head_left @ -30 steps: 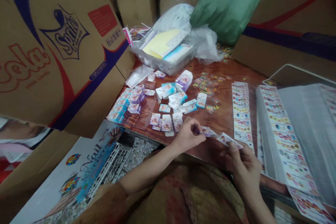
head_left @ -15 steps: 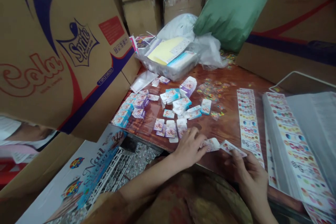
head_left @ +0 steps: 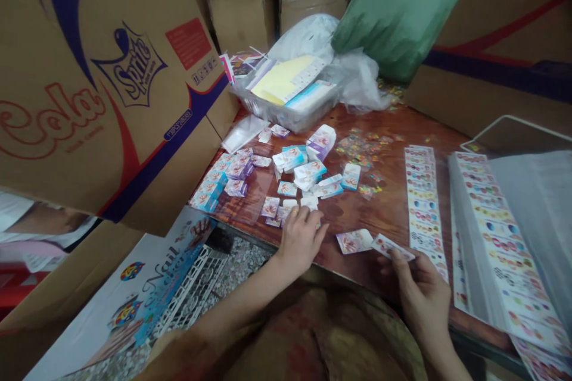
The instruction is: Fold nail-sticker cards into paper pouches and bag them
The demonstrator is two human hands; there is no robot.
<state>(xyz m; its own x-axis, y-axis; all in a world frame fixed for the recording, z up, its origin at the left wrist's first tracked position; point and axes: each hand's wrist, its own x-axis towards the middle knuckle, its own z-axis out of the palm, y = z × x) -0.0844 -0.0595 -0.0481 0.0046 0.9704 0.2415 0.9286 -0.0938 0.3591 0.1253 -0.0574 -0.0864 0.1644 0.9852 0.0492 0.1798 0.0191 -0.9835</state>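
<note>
Right hand (head_left: pixel 422 283) is seen in the head view with thumb and fingers pinched together; a small card (head_left: pixel 393 247) is held by its near edge. The card is extended beyond the thumb, its long axis slanted from near right to far left, with its far-left end directed at a flat little box (head_left: pixel 354 241). That box is laid on the table (head_left: pixel 370 208) between the two hands, its long axis roughly crosswise and its white flap turned rightward, just beside the card's tip; whether they touch cannot be told. The right thumb is laid on top, the wrist raised from the lower right. The left hand (head_left: pixel 302 238) is held palm down, fingers curved over small boxes (head_left: pixel 270 207), thumb spread aside; whether any is gripped cannot be told.
</note>
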